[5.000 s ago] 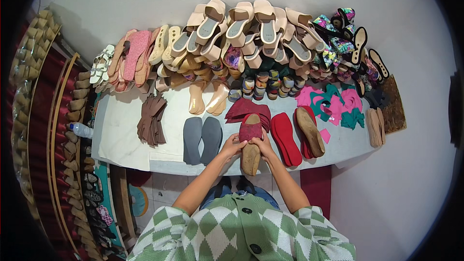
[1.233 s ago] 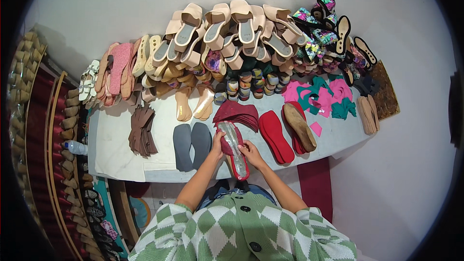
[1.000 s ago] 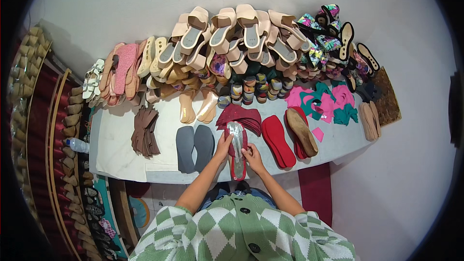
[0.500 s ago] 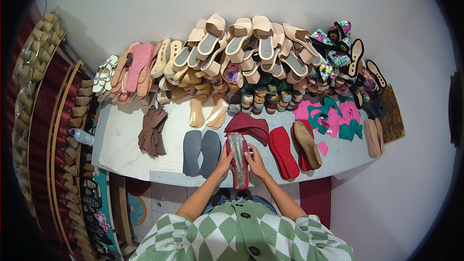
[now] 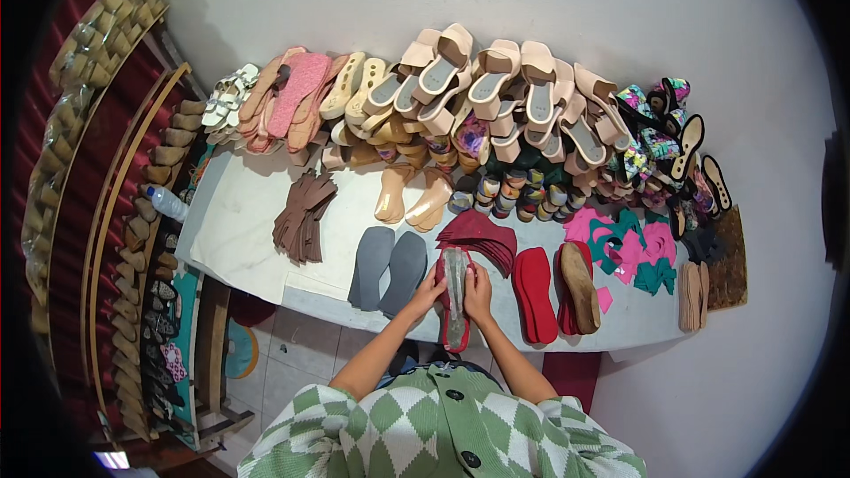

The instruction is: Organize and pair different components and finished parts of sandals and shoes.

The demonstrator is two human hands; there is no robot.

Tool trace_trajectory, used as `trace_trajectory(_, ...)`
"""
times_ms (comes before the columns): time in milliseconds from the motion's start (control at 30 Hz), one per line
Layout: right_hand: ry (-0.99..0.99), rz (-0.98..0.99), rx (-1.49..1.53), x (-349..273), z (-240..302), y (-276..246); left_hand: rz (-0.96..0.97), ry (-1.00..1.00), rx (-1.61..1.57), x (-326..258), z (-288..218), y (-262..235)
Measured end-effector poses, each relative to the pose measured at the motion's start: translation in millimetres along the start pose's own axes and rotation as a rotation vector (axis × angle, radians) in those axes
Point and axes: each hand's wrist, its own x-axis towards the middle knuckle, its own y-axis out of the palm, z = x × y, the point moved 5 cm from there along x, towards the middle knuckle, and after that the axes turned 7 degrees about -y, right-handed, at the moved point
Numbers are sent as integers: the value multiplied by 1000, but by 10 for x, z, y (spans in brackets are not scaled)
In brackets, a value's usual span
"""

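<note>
White tabletop (image 5: 248, 230) holds shoe parts; your left hand (image 5: 428, 290) and right hand (image 5: 479, 290) pinch a red sole (image 5: 454, 305) beside the grey soles (image 5: 388, 268), fingers steadying it.

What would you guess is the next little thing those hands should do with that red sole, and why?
Probably press the greyish insert flat along the red sole. The left hand and right hand grip it from both sides at the table's front edge, with the insert lying lengthwise on top, so smoothing it down seems the natural step.

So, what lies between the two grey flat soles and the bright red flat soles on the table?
In the head view: the red sole, gripped by both hands.
</note>
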Motion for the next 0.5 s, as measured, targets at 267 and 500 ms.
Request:
trace_trajectory(267,44,-67,160,44,-10,-24,-41,110,21,-72,-146,73)
trace_trajectory(500,16,-74,51,133,-123,-20,-74,64,37,49,-68,55)
